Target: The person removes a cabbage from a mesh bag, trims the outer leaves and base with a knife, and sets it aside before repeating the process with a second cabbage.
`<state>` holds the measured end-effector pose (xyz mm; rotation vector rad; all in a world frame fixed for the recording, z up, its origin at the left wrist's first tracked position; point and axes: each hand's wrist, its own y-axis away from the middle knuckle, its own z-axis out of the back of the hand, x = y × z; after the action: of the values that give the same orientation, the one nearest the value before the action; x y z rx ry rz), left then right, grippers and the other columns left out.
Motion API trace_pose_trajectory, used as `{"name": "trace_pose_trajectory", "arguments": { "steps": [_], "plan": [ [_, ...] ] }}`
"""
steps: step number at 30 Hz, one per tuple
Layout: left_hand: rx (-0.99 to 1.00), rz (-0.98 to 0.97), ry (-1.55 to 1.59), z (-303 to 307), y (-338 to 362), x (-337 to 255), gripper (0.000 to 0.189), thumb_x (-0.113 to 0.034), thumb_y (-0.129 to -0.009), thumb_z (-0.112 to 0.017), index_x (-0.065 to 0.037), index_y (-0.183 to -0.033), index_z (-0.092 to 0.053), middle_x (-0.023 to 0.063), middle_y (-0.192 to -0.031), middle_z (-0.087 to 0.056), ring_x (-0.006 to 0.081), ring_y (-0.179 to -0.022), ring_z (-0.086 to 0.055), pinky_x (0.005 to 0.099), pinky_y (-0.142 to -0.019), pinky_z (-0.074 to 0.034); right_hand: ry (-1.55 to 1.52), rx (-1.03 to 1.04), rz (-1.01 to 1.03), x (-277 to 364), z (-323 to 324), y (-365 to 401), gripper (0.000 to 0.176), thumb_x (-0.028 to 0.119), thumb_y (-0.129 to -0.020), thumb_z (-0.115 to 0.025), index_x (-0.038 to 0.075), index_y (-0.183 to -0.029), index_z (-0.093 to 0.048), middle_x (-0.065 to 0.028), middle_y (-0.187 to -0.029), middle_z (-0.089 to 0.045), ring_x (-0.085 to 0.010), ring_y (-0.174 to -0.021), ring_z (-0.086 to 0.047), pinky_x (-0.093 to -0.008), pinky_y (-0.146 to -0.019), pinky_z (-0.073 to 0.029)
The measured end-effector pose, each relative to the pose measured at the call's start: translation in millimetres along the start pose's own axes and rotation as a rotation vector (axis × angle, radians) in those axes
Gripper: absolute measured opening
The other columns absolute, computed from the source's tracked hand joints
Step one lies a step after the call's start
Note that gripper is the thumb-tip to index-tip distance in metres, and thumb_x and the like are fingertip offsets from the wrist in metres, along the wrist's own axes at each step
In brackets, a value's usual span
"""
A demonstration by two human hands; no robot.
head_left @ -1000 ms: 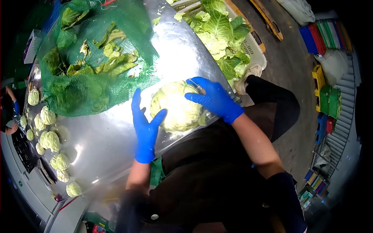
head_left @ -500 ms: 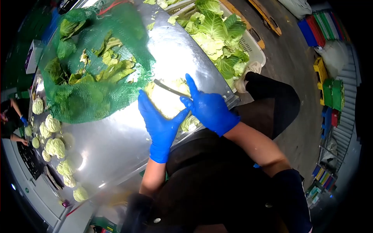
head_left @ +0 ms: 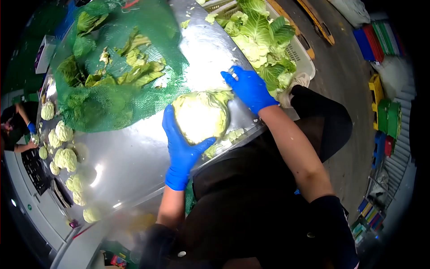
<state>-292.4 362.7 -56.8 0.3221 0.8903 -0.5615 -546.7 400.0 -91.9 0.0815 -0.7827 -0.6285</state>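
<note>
A large pale cabbage (head_left: 201, 115) lies on the metal table (head_left: 127, 154) near its front edge. Curved against the cabbage's left and lower side is my left hand (head_left: 182, 148), blue-gloved, thumb and fingers spread around it. My right hand (head_left: 248, 87), also gloved, is up and to the right of the cabbage, apart from it, with its fingers closed. A small pale bit shows at those fingertips, too small to name. No knife blade can be made out. Loose leaf pieces (head_left: 234, 135) lie beside the cabbage.
Green netting (head_left: 101, 116) with loose leaves covers the table's upper left. Small trimmed cabbages (head_left: 66, 159) line the left side. A crate (head_left: 306, 62) heaped with leaves stands at the upper right. A co-worker's gloved hand (head_left: 31, 127) shows at far left.
My right hand has moved up and right, off the cabbage; the blade seen earlier over the cabbage no longer shows. My left hand remains at the cabbage. The whole view has shifted slightly.
</note>
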Motion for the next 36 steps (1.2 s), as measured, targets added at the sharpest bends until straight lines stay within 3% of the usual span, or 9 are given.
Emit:
{"name": "trace_pose_trajectory", "arguments": {
  "steps": [1,5,6,9,16,22,25,29,36],
  "plan": [
    [0.063,-0.019,0.023,9.6,-6.8,3.3,0.130,-0.036,-0.055,-0.094,0.000,-0.153,-0.016,0.0210,-0.151,-0.026,0.0355,-0.139,-0.030,0.0432,-0.117,-0.026,0.041,-0.151,0.077,14.4,13.1,5.8,0.049,0.045,-0.091,-0.064,0.008,-0.123,-0.063,-0.0214,-0.093,-0.069,-0.0341,-0.084,-0.068,-0.0412,-0.075,-0.053],
    [0.319,-0.156,0.057,33.2,-36.9,10.3,0.128,-0.029,-0.056,-0.093,-0.003,-0.155,-0.015,0.0199,-0.156,-0.024,0.0324,-0.144,-0.026,0.0409,-0.120,-0.021,-0.210,0.067,0.334,30.2,7.3,35.9,0.059,0.036,-0.087,-0.073,0.012,-0.137,-0.055,-0.0186,-0.109,-0.067,-0.0248,-0.086,-0.068,-0.0374,-0.081,-0.053],
    [0.285,-0.152,0.123,32.3,-36.8,7.8,0.127,-0.024,-0.058,-0.092,-0.005,-0.156,-0.013,0.0211,-0.156,-0.024,0.0325,-0.144,-0.026,0.0412,-0.120,-0.021,-0.111,0.252,0.201,44.1,14.1,43.7,0.057,0.034,-0.086,-0.074,0.011,-0.135,-0.057,-0.0166,-0.110,-0.067,-0.0246,-0.091,-0.067,-0.0367,-0.084,-0.052],
    [0.121,0.188,0.406,13.6,-15.6,4.5,0.126,-0.023,-0.060,-0.091,-0.003,-0.155,-0.012,0.0231,-0.155,-0.026,0.0328,-0.142,-0.030,0.0419,-0.119,-0.023,-0.291,0.099,0.214,37.5,0.3,53.2,0.056,0.040,-0.086,-0.072,0.009,-0.130,-0.060,-0.0195,-0.104,-0.068,-0.0303,-0.091,-0.068,-0.0362,-0.082,-0.053],
    [-0.072,0.140,-0.081,-9.8,-29.8,-5.4,0.134,-0.039,-0.056,-0.094,0.011,-0.150,-0.013,0.0297,-0.147,-0.033,0.0359,-0.135,-0.040,0.0419,-0.111,-0.036,0.333,-0.088,0.407,46.6,-2.7,71.8,0.071,0.045,-0.096,-0.054,0.005,-0.150,-0.033,-0.0121,-0.072,-0.064,-0.0252,-0.052,-0.062,-0.0383,-0.045,-0.047],
    [-0.050,0.117,-0.143,-13.2,-30.7,-15.7,0.127,-0.042,-0.056,-0.093,0.012,-0.146,-0.020,0.0290,-0.137,-0.043,0.0375,-0.124,-0.048,0.0423,-0.105,-0.041,0.332,0.079,0.269,45.0,-12.0,72.8,0.069,0.046,-0.097,-0.053,0.014,-0.153,-0.028,-0.0174,-0.071,-0.065,-0.0307,-0.053,-0.063,-0.0421,-0.048,-0.049],
    [-0.059,0.090,-0.157,-18.9,-32.7,-16.3,0.125,-0.042,-0.056,-0.092,0.011,-0.145,-0.022,0.0268,-0.133,-0.045,0.0392,-0.119,-0.049,0.0439,-0.101,-0.042,0.370,0.042,0.320,42.0,-12.7,56.8,0.062,0.047,-0.096,-0.053,0.007,-0.143,-0.043,-0.0124,-0.064,-0.063,-0.0286,-0.048,-0.060,-0.0418,-0.044,-0.048],
    [-0.043,0.081,-0.229,-15.0,-21.3,-29.8,0.130,-0.044,-0.055,-0.092,0.009,-0.147,-0.019,0.0271,-0.138,-0.039,0.0400,-0.125,-0.044,0.0447,-0.106,-0.038,0.253,0.321,-0.055,18.2,26.6,-5.4,0.048,0.049,-0.093,-0.055,0.005,-0.106,-0.068,-0.0228,-0.087,-0.068,-0.0387,-0.089,-0.066,-0.0462,-0.078,-0.052],
    [0.039,-0.113,-0.174,1.3,-9.7,2.6,0.134,-0.044,-0.051,-0.094,0.001,-0.152,-0.017,0.0228,-0.150,-0.031,0.0387,-0.137,-0.034,0.0438,-0.115,-0.030,-0.035,0.043,-0.001,-50.1,-9.3,2.3,0.052,0.051,-0.083,-0.066,0.003,-0.103,-0.067,-0.0206,-0.099,-0.068,-0.0370,-0.093,-0.066,-0.0449,-0.080,-0.052]
  ]
}}
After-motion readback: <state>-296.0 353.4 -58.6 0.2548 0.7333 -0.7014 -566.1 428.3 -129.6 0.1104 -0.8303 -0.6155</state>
